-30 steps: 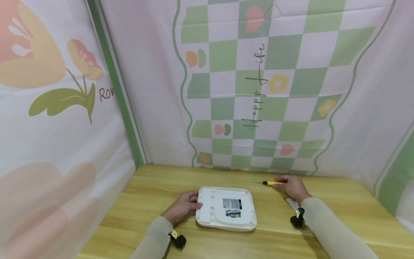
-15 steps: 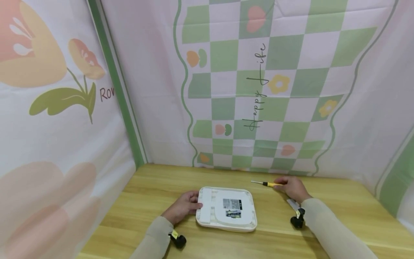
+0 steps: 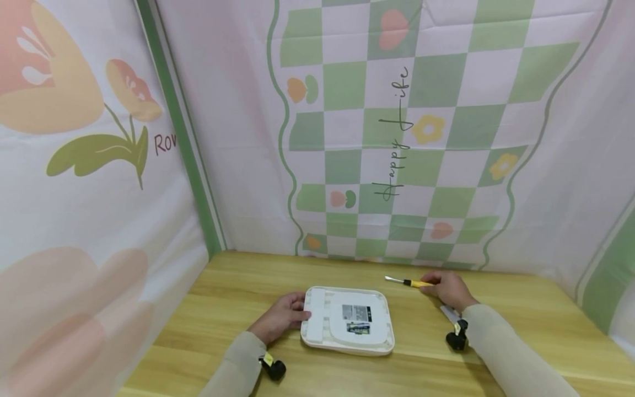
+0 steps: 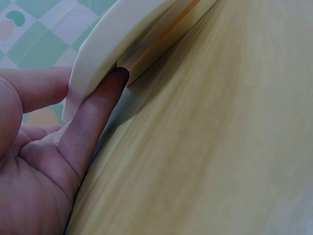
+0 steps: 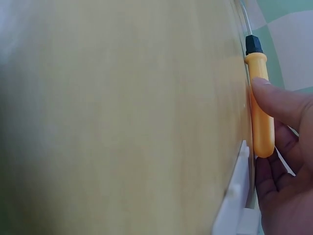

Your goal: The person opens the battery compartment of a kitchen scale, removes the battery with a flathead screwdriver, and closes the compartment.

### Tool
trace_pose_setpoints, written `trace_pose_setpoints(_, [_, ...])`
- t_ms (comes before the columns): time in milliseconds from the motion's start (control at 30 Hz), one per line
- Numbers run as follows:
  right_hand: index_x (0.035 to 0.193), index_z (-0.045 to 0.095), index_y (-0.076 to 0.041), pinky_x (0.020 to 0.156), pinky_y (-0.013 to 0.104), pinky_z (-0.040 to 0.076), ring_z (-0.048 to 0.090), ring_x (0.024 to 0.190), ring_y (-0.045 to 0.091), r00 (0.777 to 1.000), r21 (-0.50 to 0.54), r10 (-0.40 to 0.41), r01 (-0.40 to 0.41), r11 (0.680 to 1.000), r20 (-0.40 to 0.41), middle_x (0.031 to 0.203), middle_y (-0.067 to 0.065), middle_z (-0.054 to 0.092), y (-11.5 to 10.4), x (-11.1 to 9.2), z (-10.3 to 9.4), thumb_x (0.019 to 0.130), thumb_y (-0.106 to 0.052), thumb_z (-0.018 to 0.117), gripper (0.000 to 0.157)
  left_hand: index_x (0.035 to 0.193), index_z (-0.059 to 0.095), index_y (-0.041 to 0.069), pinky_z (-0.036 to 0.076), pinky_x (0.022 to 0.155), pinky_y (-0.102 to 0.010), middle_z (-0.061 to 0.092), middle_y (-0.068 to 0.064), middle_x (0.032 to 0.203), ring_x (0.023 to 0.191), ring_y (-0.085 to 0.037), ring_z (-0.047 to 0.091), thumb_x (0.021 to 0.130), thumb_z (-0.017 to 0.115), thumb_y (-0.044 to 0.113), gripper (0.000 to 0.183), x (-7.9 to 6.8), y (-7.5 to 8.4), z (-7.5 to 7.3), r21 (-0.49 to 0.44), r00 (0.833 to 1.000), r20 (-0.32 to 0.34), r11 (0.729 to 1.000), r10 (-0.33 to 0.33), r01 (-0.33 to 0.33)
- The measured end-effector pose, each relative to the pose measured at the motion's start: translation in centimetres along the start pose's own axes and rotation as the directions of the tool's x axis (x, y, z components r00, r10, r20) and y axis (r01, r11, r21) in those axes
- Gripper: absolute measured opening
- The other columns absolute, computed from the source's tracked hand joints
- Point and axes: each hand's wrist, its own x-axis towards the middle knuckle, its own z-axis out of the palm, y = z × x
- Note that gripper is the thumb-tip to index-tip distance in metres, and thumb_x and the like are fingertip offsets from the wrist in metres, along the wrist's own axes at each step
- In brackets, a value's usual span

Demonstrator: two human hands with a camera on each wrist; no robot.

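A white square device [image 3: 334, 317] with rounded corners lies underside up on the table, a label and an open compartment with batteries [image 3: 358, 328] showing. At its left edge my left hand [image 3: 280, 318] pinches the rim, thumb above and a finger beneath, as the left wrist view shows. Farther back on the right, my right hand [image 3: 448, 289] holds a screwdriver [image 3: 419, 284] by its yellow handle [image 5: 262, 125], thumb along it. Its metal blade points left. I cannot tell whether the screwdriver touches the table.
A flat white piece with small tabs [image 5: 234, 196] lies on the wooden table [image 3: 258, 270], partly under my right wrist. Patterned cloth [image 3: 342, 132] hangs behind the table and at the left side.
The screwdriver has turned about its length, so its blade now looks broader and brighter. My left hand and the white device keep their places.
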Motion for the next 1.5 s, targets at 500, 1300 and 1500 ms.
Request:
trace_pose_setpoints(500, [0.113,0.063,0.01,0.073,0.026,0.052,0.059,0.095,0.027,0.996,0.184,0.063,-0.074,0.98,0.065,0.107,0.021,0.065,-0.6,-0.3,-1.8,0.082,-0.01,0.078,0.04,0.14,0.036,-0.012,0.056,0.083,-0.038,0.062,-0.016,0.113,0.1,-0.025,0.063,0.091,0.064,-0.001,0.057,-0.2,0.8,0.3,0.026,0.999,0.031,1.0,0.009,-0.01])
trace_pose_setpoints(1300, [0.113,0.067,0.005,0.086,0.047,0.053,0.059,0.106,0.039,0.996,0.05,-0.061,0.058,0.997,0.064,0.11,0.018,0.067,-6.4,-3.3,-2.3,0.086,-0.011,0.074,0.032,0.139,0.038,-0.012,0.056,0.082,-0.039,0.062,-0.016,0.114,0.1,-0.026,0.063,0.092,0.064,-0.001,0.055,0.0,-0.1,0.3,0.03,0.999,0.03,0.999,0.018,-0.019])
trace_pose_setpoints(1500, [0.107,0.07,0.003,0.086,0.045,0.053,0.062,0.1,0.034,0.988,0.043,-0.132,0.129,0.991,0.075,0.105,0.015,0.069,-7.4,-4.1,-1.4,0.084,-0.008,0.075,0.026,0.143,0.033,-0.013,0.056,0.084,-0.039,0.061,-0.019,0.12,0.103,-0.027,0.062,0.095,0.06,0.002,0.057,-0.5,0.0,0.3,0.023,0.998,0.047,0.999,0.044,-0.045])
